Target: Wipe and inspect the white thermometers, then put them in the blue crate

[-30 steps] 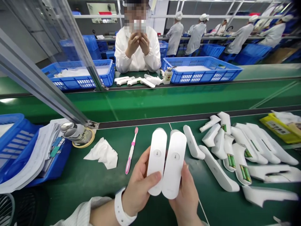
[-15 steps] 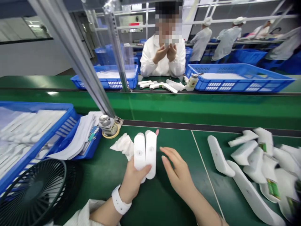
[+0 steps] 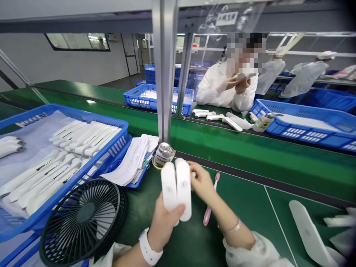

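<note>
My left hand, with a white band at the wrist, grips two white elongated device parts side by side, their rounded ends up and the thumb across their lower part. At their upper right edge is my right hand, fingers bent and closed; the fingertips are partly hidden behind the parts, and what they hold, if anything, cannot be made out. A pink and white toothbrush lies on the green table under my right forearm.
A black fan and a blue crate of white devices stand at left, beside papers and a metal-topped bottle. More white devices lie at right. Across the green belt, a person in white handles a part.
The view has swung left. My right hand has moved from open beside the parts to their upper edge, its fingers now bent. The whole toothbrush now shows.
</note>
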`<state>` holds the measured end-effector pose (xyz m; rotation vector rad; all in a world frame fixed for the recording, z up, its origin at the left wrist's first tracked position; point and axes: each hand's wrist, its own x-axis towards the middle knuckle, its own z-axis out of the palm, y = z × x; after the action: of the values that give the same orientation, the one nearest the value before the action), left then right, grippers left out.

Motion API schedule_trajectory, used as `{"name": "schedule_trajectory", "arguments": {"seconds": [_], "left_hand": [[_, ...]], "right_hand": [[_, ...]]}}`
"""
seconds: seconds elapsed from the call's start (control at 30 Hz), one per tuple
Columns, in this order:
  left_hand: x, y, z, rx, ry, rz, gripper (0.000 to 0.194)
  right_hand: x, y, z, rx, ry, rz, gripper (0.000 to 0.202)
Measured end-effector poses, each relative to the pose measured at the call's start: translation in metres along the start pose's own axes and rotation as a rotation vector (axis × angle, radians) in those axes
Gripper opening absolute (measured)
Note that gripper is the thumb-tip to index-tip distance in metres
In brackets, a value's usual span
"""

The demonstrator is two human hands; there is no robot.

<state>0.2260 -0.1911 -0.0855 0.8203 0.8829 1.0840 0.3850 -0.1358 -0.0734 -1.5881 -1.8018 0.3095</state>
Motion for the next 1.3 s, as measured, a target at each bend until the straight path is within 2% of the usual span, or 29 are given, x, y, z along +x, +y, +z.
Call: {"name": "schedule_trajectory", "arguments": {"seconds": [0.1, 0.17, 0.27, 0.33, 0.43, 0.53, 0.63, 0.83, 1.03, 1.2, 1.3], "left_hand": [[-0.009, 0.003, 0.004, -0.008, -0.121, -0.071, 0.036], [-0.012, 0.007, 0.004, 0.013, -0.107, -0.070, 0.037], [-0.015, 0.014, 0.003, 0.105, -0.024, -0.037, 0.038], [-0.016, 0.016, 0.002, 0.137, -0.027, -0.029, 0.037], [-0.016, 0.019, 0.002, 0.116, -0.081, -0.055, 0.037], [-0.016, 0.021, 0.003, 0.066, -0.093, -0.081, 0.039], [-0.016, 0.022, 0.004, 0.048, -0.081, -0.088, 0.040], [-0.017, 0.021, 0.004, 0.081, -0.071, -0.085, 0.042], [-0.015, 0.018, 0.004, 0.073, -0.061, -0.047, 0.043], [-0.011, 0.009, 0.004, 0.067, -0.056, -0.027, 0.042], [-0.010, 0.005, 0.004, 0.054, -0.065, -0.047, 0.045]], "right_hand": [[0.046, -0.016, -0.014, 0.016, 0.057, -0.002, 0.030], [0.076, -0.031, -0.016, 0.004, 0.048, -0.071, 0.026], [0.106, -0.047, -0.009, -0.059, -0.076, -0.233, 0.015], [0.115, -0.051, -0.005, -0.115, -0.208, -0.326, 0.017], [0.119, -0.056, -0.008, -0.163, -0.364, -0.406, 0.028], [0.120, -0.062, -0.016, -0.180, -0.411, -0.400, 0.034], [0.123, -0.069, -0.018, -0.211, -0.393, -0.320, 0.034], [0.133, -0.072, -0.010, -0.303, -0.365, -0.243, 0.014], [0.134, -0.075, -0.013, -0.333, -0.347, -0.224, 0.015], [0.135, -0.084, -0.008, -0.310, -0.343, -0.215, 0.017], [0.134, -0.083, -0.019, -0.255, -0.276, -0.196, 0.016]]}}
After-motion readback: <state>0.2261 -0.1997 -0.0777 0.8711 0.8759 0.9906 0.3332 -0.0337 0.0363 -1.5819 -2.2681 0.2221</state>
